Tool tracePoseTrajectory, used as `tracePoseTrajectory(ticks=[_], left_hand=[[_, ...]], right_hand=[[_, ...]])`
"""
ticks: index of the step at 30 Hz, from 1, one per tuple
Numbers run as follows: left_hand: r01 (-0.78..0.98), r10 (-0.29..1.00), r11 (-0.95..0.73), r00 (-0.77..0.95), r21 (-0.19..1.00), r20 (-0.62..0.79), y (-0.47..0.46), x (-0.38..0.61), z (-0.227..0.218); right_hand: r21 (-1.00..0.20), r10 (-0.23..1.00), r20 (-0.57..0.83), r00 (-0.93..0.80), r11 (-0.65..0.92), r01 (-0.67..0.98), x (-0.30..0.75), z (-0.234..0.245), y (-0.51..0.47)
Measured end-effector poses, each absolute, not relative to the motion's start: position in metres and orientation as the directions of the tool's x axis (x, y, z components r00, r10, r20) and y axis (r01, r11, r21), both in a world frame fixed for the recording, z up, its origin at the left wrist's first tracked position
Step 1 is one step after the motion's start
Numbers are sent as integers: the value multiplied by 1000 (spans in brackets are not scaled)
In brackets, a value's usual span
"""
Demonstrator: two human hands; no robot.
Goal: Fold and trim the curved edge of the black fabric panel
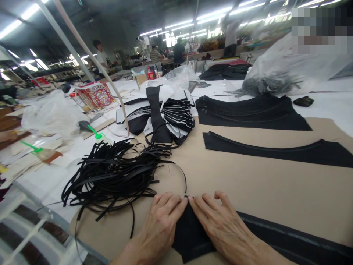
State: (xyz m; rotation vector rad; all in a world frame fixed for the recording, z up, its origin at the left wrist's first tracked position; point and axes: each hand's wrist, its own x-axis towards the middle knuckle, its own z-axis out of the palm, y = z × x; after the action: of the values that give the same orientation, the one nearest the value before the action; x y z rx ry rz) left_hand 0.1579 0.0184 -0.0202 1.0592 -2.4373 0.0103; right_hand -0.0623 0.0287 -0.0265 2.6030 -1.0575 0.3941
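Note:
Both hands meet at the narrow far end of a black fabric piece (190,235) lying on the tan board. My left hand (164,217) has its fingers together, with thumb and fingertips pressed on the fabric's left edge. From the other side, my right hand (215,215) grips the same end between thumb and fingers, its little finger raised. A long black fabric strip (289,235) with a pale line along it runs out to the right, partly behind my right forearm. Thin black strips (116,173) lie in a tangled heap left of my hands.
Curved black panels (248,114) and a single curved piece (275,151) lie farther back on the tan board (264,184). Fanned black pieces (176,117) stand behind the heap. Green-tipped glue bottles (44,154), plastic bags (52,114) and a red patterned bag (96,95) are left. People work beyond.

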Motion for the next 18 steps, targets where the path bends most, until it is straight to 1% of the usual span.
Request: tracePoseTrajectory(ticks=[3,6,9,12,16,18], left_hand=[[-684,-655,717,-594,135,467,14,155,-21],[-659,-591,749,-618,68,518,10,154,-22],[-653,-573,756,-632,40,522,9,155,-25],[-659,-567,752,-633,19,528,10,156,-26],[-663,-569,748,-637,5,520,10,155,-25],[-659,-564,752,-640,4,523,10,155,-23]], right_hand=[[102,-632,382,674,-696,-710,-62,-22,27],[-47,-684,375,626,-688,-724,-67,-11,22],[-174,-738,401,543,-643,-746,-79,0,18],[-185,-736,402,545,-648,-739,-88,4,20],[-151,-708,345,616,-689,-708,-89,-2,24],[-162,-721,316,617,-682,-713,-87,-3,24]])
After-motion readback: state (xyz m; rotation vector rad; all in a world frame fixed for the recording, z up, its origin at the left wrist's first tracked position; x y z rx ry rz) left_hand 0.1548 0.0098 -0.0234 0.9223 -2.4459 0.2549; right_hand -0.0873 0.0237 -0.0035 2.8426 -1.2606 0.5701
